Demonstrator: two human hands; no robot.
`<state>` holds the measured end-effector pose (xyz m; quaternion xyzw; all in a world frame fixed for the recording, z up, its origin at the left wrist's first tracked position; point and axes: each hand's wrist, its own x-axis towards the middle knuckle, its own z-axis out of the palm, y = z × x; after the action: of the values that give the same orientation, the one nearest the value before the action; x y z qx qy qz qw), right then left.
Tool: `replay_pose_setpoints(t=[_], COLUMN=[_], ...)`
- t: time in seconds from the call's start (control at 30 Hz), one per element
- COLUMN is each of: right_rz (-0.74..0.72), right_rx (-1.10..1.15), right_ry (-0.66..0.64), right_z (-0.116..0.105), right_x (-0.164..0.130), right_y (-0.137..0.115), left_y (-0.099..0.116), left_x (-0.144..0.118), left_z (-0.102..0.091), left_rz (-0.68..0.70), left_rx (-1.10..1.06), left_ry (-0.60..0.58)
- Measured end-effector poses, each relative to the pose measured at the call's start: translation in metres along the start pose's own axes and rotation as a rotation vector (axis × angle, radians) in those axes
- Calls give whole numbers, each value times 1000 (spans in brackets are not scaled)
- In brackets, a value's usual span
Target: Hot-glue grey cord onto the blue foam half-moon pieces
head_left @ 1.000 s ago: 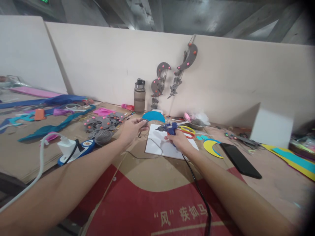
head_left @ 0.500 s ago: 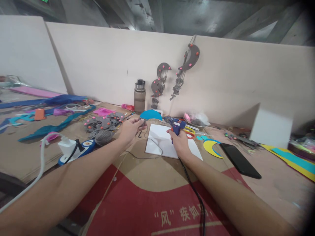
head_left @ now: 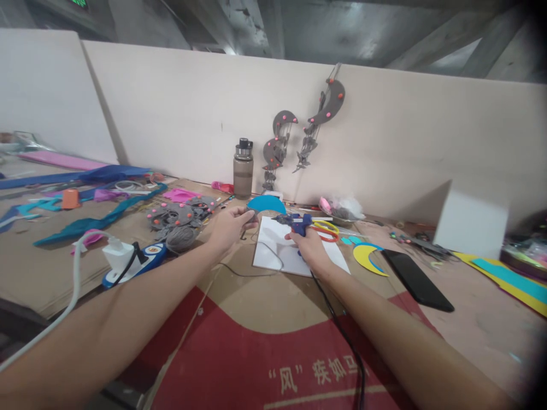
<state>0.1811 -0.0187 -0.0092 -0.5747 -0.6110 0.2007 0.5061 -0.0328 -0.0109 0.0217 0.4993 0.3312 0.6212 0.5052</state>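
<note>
Blue glue gun [head_left: 302, 224] gripped in right hand [head_left: 311, 247], left hand [head_left: 229, 228] pinching grey piece [head_left: 253, 217]

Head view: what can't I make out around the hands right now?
In the head view:
Small grey piece: shape mostly hidden by the left hand.
Glue gun: handle largely covered by the right hand; label too small to read.
Black cord: far end cut off by the bottom edge.
Clutter at far right: blurred, cut off by the edge.
</note>
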Motion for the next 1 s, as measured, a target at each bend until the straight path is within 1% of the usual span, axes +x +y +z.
replay_pose_setpoints(t=[0.13, 0.23, 0.3, 0.4, 0.53, 0.6, 0.63, 0.7, 0.77, 0.83, 0.9, 0.93, 1.0], right_rz=[3, -22, -64, -115, -73, -100, -138, -222, -242, -205, -127, -94, -56], right_rx=[-107, -215, -311, -418, -446, -424, -390, -272, -126, 3, 153, 232, 378], right_ry=[-45, -45, -29, 57, 240, 283, 274, 193, 40, -135, -263, -304, -343], right_z=[0, -3, -5, -7, -9, -10, -10, -8, -2, 6, 14, 17, 21], right_x=[4, 7, 7, 6, 3, 0, -2, -8, -16, -25, -32, -35, -41], right_y=[2, 4, 6, 6, -1, -10, -15, -25, -33, -39, -44, -46, -52], left_y=[0, 0, 0, 1, 2, 2, 3, 4, 5, 8, 11, 12, 14], left_x=[-3, -5, -6, -6, -5, -4, -4, -6, -9, -14, -20, -24, -30], left_z=[2, 4, 5, 5, 4, 3, 3, 5, 8, 12, 16, 19, 22], left_rz=[3, 10, 10, 20, 74, 108, 119, 123, 118, 132, 157, 169, 233], left_rx=[96, 158, 179, 171, 144, 146, 148, 156, 187, 248, 299, 322, 395], left_ry=[-37, -49, -42, -21, -8, -11, -13, -11, 0, 5, -20, -36, -72])
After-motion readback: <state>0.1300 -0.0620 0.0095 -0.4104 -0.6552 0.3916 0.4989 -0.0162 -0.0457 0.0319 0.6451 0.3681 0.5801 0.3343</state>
